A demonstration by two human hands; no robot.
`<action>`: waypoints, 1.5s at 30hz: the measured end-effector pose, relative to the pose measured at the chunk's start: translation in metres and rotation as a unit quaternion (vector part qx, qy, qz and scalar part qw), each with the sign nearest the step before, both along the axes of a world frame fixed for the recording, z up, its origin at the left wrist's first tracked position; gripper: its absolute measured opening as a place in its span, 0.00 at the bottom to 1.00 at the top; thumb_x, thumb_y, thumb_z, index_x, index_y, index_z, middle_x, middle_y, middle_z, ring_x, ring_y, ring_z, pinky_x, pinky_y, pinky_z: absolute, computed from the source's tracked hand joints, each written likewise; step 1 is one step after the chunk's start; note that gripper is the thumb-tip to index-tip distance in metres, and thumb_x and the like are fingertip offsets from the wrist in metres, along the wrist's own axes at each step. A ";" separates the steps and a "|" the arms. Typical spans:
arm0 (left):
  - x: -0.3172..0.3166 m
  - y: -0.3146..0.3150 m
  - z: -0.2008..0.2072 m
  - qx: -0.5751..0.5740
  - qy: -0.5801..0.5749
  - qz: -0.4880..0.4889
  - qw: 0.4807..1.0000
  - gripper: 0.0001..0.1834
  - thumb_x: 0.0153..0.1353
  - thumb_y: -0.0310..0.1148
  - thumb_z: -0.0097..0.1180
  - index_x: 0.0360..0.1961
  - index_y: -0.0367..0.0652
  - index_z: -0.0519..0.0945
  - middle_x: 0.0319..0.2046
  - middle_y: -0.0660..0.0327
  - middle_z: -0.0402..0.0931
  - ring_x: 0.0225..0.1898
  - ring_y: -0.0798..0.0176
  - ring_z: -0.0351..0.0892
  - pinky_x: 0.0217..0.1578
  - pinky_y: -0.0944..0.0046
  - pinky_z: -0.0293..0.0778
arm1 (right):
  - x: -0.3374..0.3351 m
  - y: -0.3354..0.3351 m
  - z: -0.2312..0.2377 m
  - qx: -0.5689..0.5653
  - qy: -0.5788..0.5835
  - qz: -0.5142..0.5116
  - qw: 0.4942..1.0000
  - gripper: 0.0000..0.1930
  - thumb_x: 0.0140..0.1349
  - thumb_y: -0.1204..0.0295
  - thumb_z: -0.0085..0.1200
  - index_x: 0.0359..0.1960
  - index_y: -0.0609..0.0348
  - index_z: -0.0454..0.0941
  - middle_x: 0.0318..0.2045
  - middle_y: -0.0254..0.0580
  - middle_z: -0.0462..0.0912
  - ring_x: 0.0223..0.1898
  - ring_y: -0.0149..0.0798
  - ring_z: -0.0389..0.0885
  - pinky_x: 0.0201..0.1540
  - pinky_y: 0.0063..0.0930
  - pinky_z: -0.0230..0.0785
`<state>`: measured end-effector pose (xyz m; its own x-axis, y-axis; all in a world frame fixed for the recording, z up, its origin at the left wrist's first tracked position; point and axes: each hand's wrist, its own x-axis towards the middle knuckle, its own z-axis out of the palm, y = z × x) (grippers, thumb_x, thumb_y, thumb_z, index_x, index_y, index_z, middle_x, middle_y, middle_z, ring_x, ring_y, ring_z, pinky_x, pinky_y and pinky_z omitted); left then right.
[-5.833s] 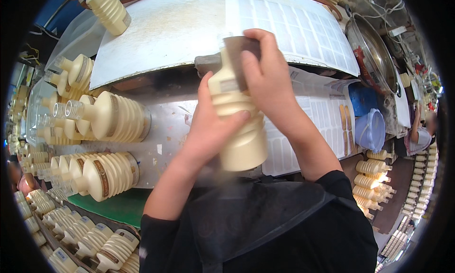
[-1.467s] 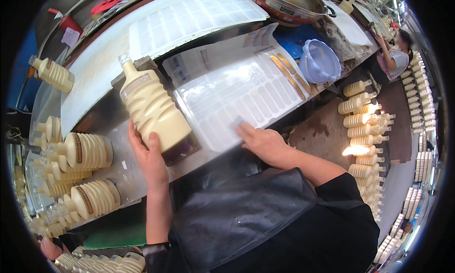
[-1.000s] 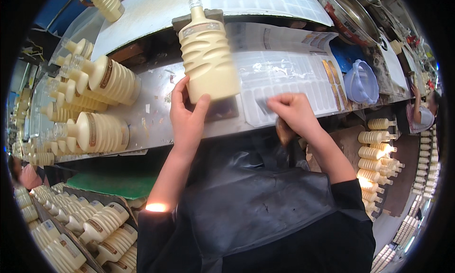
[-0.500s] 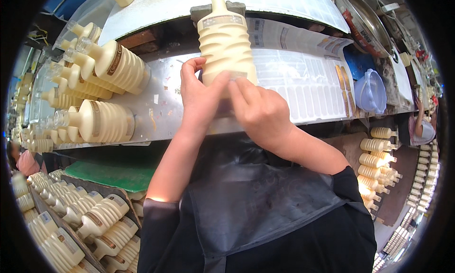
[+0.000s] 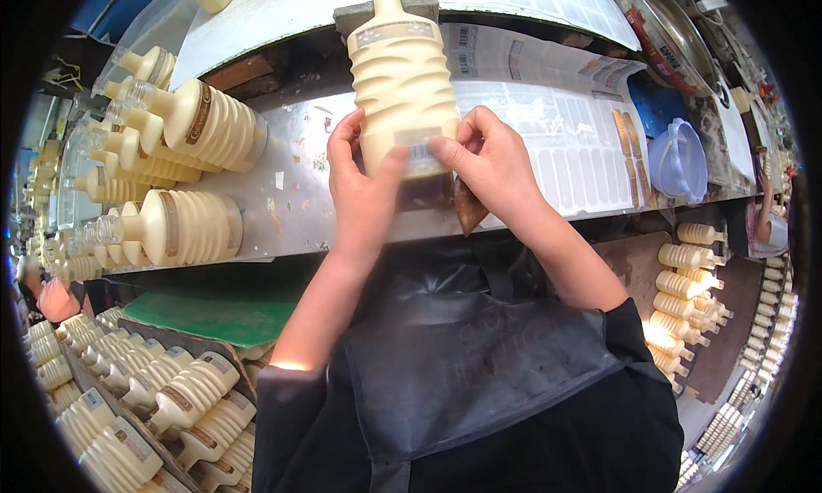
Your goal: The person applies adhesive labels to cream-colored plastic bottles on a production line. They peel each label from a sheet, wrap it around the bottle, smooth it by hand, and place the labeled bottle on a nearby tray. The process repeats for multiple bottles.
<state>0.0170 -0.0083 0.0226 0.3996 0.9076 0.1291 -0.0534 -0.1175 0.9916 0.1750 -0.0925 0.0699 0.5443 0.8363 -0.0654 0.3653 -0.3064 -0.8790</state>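
Left hand: the left hand wraps around the lower left side of the big bottle, with its thumb pressed on the small sticker.
Right hand: the right hand is curled at the lower right side of the same bottle, and its fingertips pinch the edge of the sticker.
Big bottle: it is cream-coloured with wavy ribs and stands upright on the shiny metal table, right in front of the person, between both hands.
Sticker: it is small and pale and sits low on the front of the bottle.
Sheets: white sheets of stickers lie flat on the table just to the right of the hands.
Blue tub: a blue plastic tub sits further right, near the table's edge.
Lying bottles: more cream bottles lie on their sides on the left part of the table.
Crates: many small bottles are packed in rows low on the left, and more lie low on the right.
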 end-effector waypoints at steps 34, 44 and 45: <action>-0.001 0.002 -0.010 -0.019 -0.054 -0.022 0.998 0.38 0.64 0.36 0.66 0.71 0.38 0.63 0.64 0.53 0.67 0.62 0.60 0.67 0.67 0.57 0.64 | 0.005 -0.001 -0.011 0.010 0.023 0.019 1.000 0.21 0.59 0.59 0.72 0.31 0.56 0.70 0.27 0.27 0.69 0.29 0.22 0.65 0.31 0.19 0.64; -0.002 0.001 -0.009 -0.023 -0.059 -0.023 0.998 0.38 0.64 0.36 0.67 0.70 0.37 0.63 0.63 0.53 0.68 0.62 0.59 0.68 0.67 0.56 0.64 | 0.005 -0.002 -0.013 0.004 0.028 0.015 0.999 0.21 0.58 0.59 0.73 0.31 0.56 0.70 0.27 0.26 0.69 0.29 0.22 0.64 0.31 0.19 0.64; -0.002 0.001 -0.009 -0.023 -0.059 -0.023 0.998 0.38 0.64 0.36 0.67 0.70 0.37 0.63 0.63 0.53 0.68 0.62 0.59 0.68 0.67 0.56 0.64 | 0.004 -0.002 -0.012 0.006 0.044 0.013 0.999 0.21 0.58 0.59 0.73 0.32 0.56 0.70 0.27 0.26 0.69 0.29 0.22 0.64 0.31 0.19 0.64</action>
